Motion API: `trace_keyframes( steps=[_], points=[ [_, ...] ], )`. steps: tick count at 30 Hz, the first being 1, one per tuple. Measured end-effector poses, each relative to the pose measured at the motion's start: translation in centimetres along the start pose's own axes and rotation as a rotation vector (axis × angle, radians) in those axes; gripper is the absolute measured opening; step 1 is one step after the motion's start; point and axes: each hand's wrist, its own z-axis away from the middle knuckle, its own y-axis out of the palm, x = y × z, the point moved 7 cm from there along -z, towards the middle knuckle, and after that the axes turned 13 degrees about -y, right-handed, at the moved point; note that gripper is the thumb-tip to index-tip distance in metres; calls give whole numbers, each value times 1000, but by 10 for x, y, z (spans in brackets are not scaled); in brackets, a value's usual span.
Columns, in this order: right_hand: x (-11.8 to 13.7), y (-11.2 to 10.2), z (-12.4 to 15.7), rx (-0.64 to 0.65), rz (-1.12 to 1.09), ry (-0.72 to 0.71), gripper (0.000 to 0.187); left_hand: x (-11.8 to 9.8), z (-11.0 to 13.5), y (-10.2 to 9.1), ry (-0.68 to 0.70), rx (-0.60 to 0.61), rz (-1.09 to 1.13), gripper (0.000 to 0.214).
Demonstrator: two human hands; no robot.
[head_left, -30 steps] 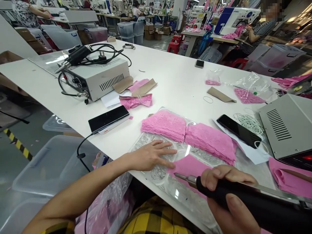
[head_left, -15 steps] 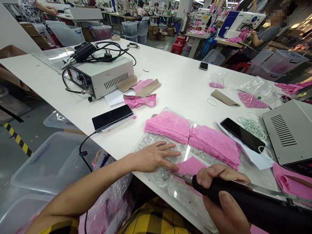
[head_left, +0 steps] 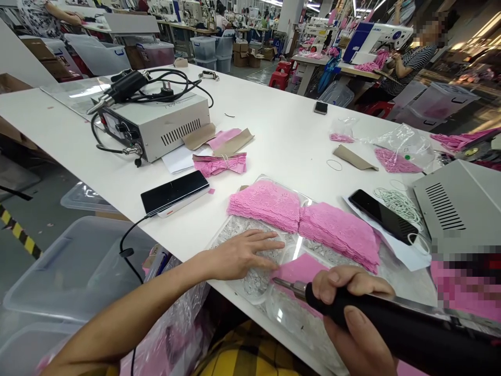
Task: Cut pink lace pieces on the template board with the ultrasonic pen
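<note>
My left hand (head_left: 245, 254) lies flat with fingers spread on a clear plastic lid (head_left: 250, 284), its thumb touching the edge of a pink fabric piece (head_left: 299, 269). Wrapped round a black-handled tool with a thin metal tip (head_left: 391, 318) is my right hand (head_left: 358, 308). The tip rests at the fabric's near left edge, close to my left thumb; it looks like an ultrasonic or hot cutter. Part of the fabric is hidden behind the tool and right hand. Two stacks of pink lace fabric (head_left: 264, 203) (head_left: 340, 232) sit side by side beyond it.
A grey control box with coiled cable (head_left: 176, 125) stands at the back left, and another grey box (head_left: 462, 203) at right. Phones (head_left: 176, 192) (head_left: 381, 214), a pink bundle (head_left: 221, 163) and plastic bags (head_left: 407, 146) lie on the white table. Bins (head_left: 78, 266) stand left; a person sews at far right.
The whole view has shifted slightly, with the table items appearing a little further left. Both hands keep nearly the same pose, and the tool's tip stays at the fabric's edge.
</note>
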Motion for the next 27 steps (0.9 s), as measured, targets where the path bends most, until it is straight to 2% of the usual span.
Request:
trace_keyframes(
  steps=[2,4,12,19,22,27],
  points=[
    [2,-3,-3,-56,-9,-20,11,2,4,-7,-1,-87,54,59],
    [2,-7,-6,-103,-3,-39,10,1,7,-10,10,-116,73,58],
    [-6,-6,-7,-136,15,-38,8,-4,6,-2,28,0,-41,54],
    [-5,-9,-8,-143,33,-25,9,-6,7,-3,41,-18,-44,55],
    [0,-27,-9,-206,77,-17,8,-6,8,-6,40,-60,-34,55],
    [20,-79,-13,-394,218,-80,11,-6,10,-13,56,-165,-12,38]
  ],
)
